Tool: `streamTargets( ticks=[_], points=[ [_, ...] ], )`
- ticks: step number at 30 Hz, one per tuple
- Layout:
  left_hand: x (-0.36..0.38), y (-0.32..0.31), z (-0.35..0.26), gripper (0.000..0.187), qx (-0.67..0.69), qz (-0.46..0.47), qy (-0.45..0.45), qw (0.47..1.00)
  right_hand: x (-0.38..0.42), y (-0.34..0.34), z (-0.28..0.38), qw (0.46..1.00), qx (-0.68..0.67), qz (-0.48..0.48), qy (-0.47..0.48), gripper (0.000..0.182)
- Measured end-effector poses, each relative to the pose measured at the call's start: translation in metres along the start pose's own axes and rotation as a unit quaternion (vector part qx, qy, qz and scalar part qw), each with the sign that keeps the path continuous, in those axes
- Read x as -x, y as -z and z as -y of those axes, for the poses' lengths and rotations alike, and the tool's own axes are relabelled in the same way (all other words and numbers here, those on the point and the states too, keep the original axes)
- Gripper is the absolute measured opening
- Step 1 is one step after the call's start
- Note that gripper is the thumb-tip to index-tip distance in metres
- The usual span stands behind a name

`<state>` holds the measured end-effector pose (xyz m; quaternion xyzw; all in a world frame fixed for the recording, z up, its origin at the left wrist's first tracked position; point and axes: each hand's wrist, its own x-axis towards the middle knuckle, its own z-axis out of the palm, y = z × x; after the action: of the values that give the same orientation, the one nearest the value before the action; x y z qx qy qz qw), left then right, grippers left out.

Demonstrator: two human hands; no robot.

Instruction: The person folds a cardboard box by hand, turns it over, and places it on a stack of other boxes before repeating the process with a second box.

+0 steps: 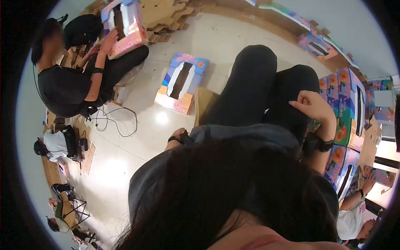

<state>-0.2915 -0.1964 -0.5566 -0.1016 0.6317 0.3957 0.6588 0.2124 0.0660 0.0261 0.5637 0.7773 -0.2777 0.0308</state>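
I sit with my knees in black trousers raised in front of me. My right hand rests on my right knee with its fingers curled in, holding nothing that I can see. A black band sits on that wrist. Only the wrist and back of my left hand show beside my left thigh; its fingers are hidden. A colourful flat carton lies on the floor just beyond my left knee, apart from both hands. My own dark hair fills the lower part of the view.
A stack of colourful printed boxes stands close on my right. A person in black sits at the far left, handling a carton. A black cable loops on the pale floor. Another person sits at the lower right.
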Motion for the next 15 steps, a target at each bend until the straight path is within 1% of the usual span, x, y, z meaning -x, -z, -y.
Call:
streamTargets(
  ticks=[2,3,5,7,8,10,11,13,15],
  points=[
    [0.001,0.009,-0.022,0.034,0.007,-0.023,-0.031,0.999,-0.003,0.007,-0.003,1.000,-0.007,-0.015,-0.022,0.042],
    [0.022,0.000,-0.039,0.042,-0.056,-0.063,-0.080,0.993,-0.006,0.011,-0.005,0.999,-0.012,-0.022,-0.033,0.041],
    [0.026,0.011,-0.059,0.041,-0.091,-0.070,-0.056,0.992,-0.012,0.017,-0.009,0.998,-0.029,-0.024,-0.049,0.040],
    [0.042,0.013,-0.071,0.047,-0.167,-0.075,-0.032,0.983,-0.017,0.019,-0.013,0.996,-0.058,-0.013,-0.059,0.042],
    [0.050,0.012,-0.075,0.051,-0.206,-0.076,-0.020,0.975,-0.020,0.019,-0.016,0.997,-0.069,-0.015,-0.038,0.043],
    [0.032,0.029,-0.061,0.054,-0.195,-0.066,0.026,0.978,-0.024,0.014,-0.023,0.996,-0.092,-0.020,0.001,0.045],
    [0.019,0.043,-0.049,0.055,-0.190,-0.061,0.049,0.979,-0.024,0.016,-0.021,0.995,-0.097,-0.014,-0.009,0.044],
    [0.022,0.051,-0.033,0.049,-0.199,-0.035,0.034,0.979,-0.023,0.021,-0.012,0.994,-0.105,-0.001,-0.030,0.044],
    [0.032,0.044,-0.035,0.042,-0.258,-0.052,0.026,0.964,-0.026,0.022,-0.016,0.989,-0.142,0.012,-0.032,0.044]
  ],
)
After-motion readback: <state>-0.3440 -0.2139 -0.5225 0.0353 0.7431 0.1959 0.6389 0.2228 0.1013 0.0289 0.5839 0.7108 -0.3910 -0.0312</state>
